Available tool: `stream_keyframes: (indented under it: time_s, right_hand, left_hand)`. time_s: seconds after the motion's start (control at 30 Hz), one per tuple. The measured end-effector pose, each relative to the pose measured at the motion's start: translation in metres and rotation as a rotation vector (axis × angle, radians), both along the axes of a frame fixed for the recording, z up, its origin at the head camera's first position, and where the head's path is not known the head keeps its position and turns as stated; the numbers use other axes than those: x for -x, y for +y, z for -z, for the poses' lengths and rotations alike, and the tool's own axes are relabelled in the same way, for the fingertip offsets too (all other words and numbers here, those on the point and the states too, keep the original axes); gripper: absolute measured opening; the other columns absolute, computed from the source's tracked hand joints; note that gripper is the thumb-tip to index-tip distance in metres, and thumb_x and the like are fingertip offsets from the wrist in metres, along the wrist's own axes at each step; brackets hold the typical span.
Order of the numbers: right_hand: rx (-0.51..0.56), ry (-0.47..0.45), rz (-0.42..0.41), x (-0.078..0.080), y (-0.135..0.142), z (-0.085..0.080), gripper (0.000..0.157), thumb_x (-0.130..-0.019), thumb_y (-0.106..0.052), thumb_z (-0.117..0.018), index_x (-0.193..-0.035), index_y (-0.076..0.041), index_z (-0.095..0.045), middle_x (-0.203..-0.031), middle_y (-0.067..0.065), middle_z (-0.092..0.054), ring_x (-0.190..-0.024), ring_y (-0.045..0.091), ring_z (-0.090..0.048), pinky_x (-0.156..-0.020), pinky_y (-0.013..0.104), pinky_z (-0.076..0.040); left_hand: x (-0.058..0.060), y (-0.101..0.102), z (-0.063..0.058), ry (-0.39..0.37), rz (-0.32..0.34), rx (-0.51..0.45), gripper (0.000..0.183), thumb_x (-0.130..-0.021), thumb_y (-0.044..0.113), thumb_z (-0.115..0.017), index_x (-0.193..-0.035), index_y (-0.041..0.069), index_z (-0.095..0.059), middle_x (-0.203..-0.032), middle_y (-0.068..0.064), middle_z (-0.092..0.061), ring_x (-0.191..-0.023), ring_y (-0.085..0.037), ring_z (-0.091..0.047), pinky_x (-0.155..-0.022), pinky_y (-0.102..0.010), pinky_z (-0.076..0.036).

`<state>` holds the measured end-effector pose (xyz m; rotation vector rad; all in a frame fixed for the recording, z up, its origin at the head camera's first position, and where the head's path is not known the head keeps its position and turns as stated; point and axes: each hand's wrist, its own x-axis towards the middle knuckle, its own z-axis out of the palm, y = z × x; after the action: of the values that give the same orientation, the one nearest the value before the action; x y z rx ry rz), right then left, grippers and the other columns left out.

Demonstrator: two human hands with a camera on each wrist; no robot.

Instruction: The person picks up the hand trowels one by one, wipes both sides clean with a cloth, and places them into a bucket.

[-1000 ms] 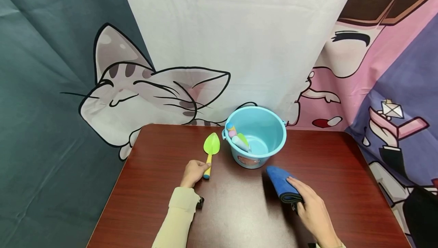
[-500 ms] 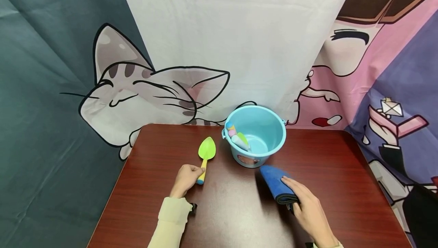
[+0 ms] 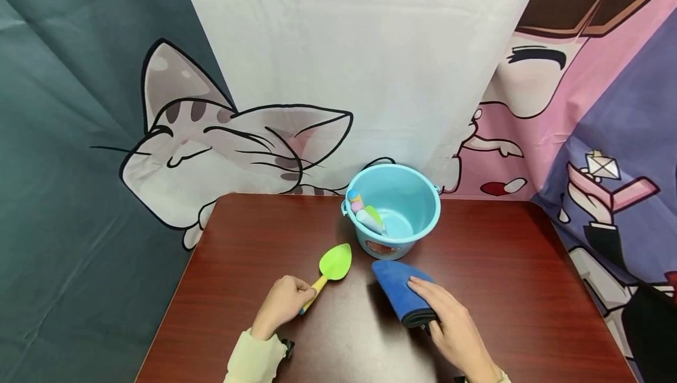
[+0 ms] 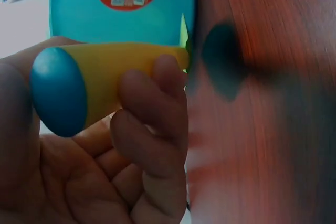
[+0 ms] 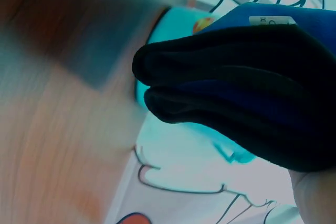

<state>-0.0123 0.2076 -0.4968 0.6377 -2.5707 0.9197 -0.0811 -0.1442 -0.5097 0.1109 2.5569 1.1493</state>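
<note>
My left hand (image 3: 282, 305) pinches the yellow handle of a toy shovel (image 3: 335, 262), whose green blade points up and to the right. The left wrist view shows the handle's blue end cap (image 4: 59, 92) close up, with fingers curled beneath the handle. On the right, my right hand (image 3: 449, 324) grips a folded blue cloth (image 3: 399, 292) with black edging. Its folded layers (image 5: 226, 51) fill much of the right wrist view. Both held things are in front of a light-blue bucket (image 3: 415, 195). Their exact height above the table cannot be told.
Inside the bucket, at its left side, lie several small toys (image 3: 370, 220) in pastel colours. The bucket stands near the back edge of the dark red wooden table (image 3: 254, 230). Behind the table hangs a printed curtain (image 3: 296, 30) with a cartoon cat.
My left hand has come left and nearer me, and the shovel's blade has swung down and right. My right hand has carried the blue cloth left. The bucket has stayed put.
</note>
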Motion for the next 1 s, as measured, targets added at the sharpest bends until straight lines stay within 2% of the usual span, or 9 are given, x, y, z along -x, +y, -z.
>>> stream_keyframes:
  time_s: [0.1,0.27,0.37,0.57,0.73,0.83,1.0]
  right_hand:
    - [0.01,0.029,-0.029,0.001,-0.009,-0.004,0.083,-0.067,0.021,-0.05,-0.141,-0.015,-0.059,-0.14,0.004,-0.059,-0.125,0.03,-0.057,-0.111,0.012,-0.024]
    - [0.043,0.141,-0.084,0.005,-0.022,-0.006,0.076,-0.068,0.014,-0.045,-0.139,-0.01,-0.061,-0.14,0.007,-0.059,-0.127,0.03,-0.056,-0.114,0.02,-0.027]
    - [0.029,0.175,-0.106,0.006,-0.031,-0.004,0.075,-0.069,0.012,-0.047,-0.138,-0.01,-0.061,-0.14,0.008,-0.059,-0.127,0.029,-0.056,-0.114,0.023,-0.029]
    - [-0.086,0.078,-0.202,0.001,-0.047,0.004,0.084,-0.063,0.015,-0.059,-0.141,-0.014,-0.059,-0.144,0.005,-0.056,-0.133,0.026,-0.052,-0.116,0.029,-0.028]
    - [-0.161,0.026,-0.27,-0.001,-0.055,0.01,0.09,-0.057,0.016,-0.064,-0.141,-0.014,-0.058,-0.146,0.004,-0.054,-0.134,0.026,-0.051,-0.112,0.041,-0.033]
    - [-0.185,-0.002,-0.271,-0.002,-0.056,0.012,0.089,-0.058,0.015,-0.066,-0.142,-0.015,-0.058,-0.146,0.003,-0.054,-0.135,0.025,-0.05,-0.11,0.044,-0.035]
    - [-0.206,-0.019,-0.236,0.001,-0.057,0.013,0.088,-0.056,0.017,-0.066,-0.139,-0.013,-0.061,-0.145,0.003,-0.056,-0.135,0.023,-0.051,-0.11,0.045,-0.035]
  left_hand:
    - [-0.006,0.004,-0.003,0.014,0.053,-0.01,0.017,-0.084,0.015,-0.063,-0.083,0.008,-0.079,-0.052,0.012,-0.053,-0.044,-0.005,-0.042,-0.045,-0.022,-0.034]
    - [-0.014,0.02,-0.008,0.047,0.146,-0.039,0.015,-0.083,0.016,-0.065,-0.078,0.011,-0.078,-0.051,0.016,-0.048,-0.044,-0.002,-0.038,-0.045,-0.02,-0.03]
    - [-0.017,0.03,-0.01,0.044,0.182,-0.077,0.014,-0.083,0.016,-0.066,-0.079,0.013,-0.079,-0.054,0.017,-0.052,-0.046,-0.001,-0.041,-0.047,-0.019,-0.033]
    - [-0.019,0.047,-0.011,0.06,0.23,-0.152,0.013,-0.083,0.015,-0.066,-0.077,0.014,-0.077,-0.057,0.018,-0.055,-0.049,0.001,-0.045,-0.05,-0.018,-0.036]
    - [-0.02,0.052,-0.011,0.057,0.244,-0.17,0.012,-0.082,0.013,-0.066,-0.075,0.017,-0.075,-0.057,0.019,-0.054,-0.05,0.002,-0.048,-0.051,-0.017,-0.037]
    - [-0.02,0.051,-0.012,0.05,0.257,-0.183,0.012,-0.082,0.012,-0.066,-0.075,0.014,-0.075,-0.055,0.018,-0.053,-0.048,0.001,-0.046,-0.049,-0.017,-0.035]
    - [-0.019,0.047,-0.014,0.03,0.253,-0.228,0.012,-0.084,0.011,-0.067,-0.083,0.009,-0.079,-0.06,0.013,-0.06,-0.051,-0.001,-0.051,-0.05,-0.018,-0.04]
